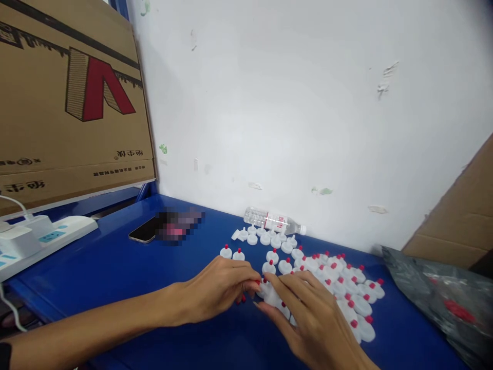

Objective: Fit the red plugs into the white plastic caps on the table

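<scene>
Our left hand (219,288) pinches a red cap (258,282), our right hand (310,306) a white lid (271,297): likely light, stiff; we'd grip its rim.

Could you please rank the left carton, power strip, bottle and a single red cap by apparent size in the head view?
Largest to smallest:
1. Left carton
2. Power strip
3. Bottle
4. Red cap

Table (103,272): solid blue. Pieces (362,306): translucent white; caps (354,324) red. Bottle (256,217): clear; label (276,223) white and red. Carton (34,87): brown; printed mark (94,90) red, black-hatched. Power strip (77,226): white; panels (53,236) light blue. Bag (404,275): dark grey.
</scene>
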`<action>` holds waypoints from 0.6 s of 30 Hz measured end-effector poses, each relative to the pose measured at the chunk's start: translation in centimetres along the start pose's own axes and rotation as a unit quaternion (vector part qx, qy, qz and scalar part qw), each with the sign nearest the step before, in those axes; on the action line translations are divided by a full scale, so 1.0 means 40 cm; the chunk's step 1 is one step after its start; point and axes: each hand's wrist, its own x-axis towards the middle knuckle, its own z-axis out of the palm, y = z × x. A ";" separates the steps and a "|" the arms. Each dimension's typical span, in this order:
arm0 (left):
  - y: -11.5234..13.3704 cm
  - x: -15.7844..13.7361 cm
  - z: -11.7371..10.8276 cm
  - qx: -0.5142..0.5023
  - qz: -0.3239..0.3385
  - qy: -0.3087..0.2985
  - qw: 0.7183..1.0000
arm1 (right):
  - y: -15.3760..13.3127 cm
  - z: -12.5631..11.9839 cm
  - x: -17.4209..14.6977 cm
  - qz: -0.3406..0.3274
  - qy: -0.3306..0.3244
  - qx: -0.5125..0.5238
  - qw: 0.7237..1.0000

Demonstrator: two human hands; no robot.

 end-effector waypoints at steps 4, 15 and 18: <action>0.006 0.004 0.010 -0.031 -0.005 0.007 0.999 | -0.003 0.000 0.000 -0.009 -0.005 -0.001 1.000; -0.031 0.012 -0.024 0.028 -0.006 0.219 0.975 | 0.011 -0.021 0.006 0.013 -0.006 0.010 1.000; -0.109 0.018 -0.075 0.232 -0.055 0.226 0.945 | 0.013 -0.019 0.003 0.023 -0.006 0.010 1.000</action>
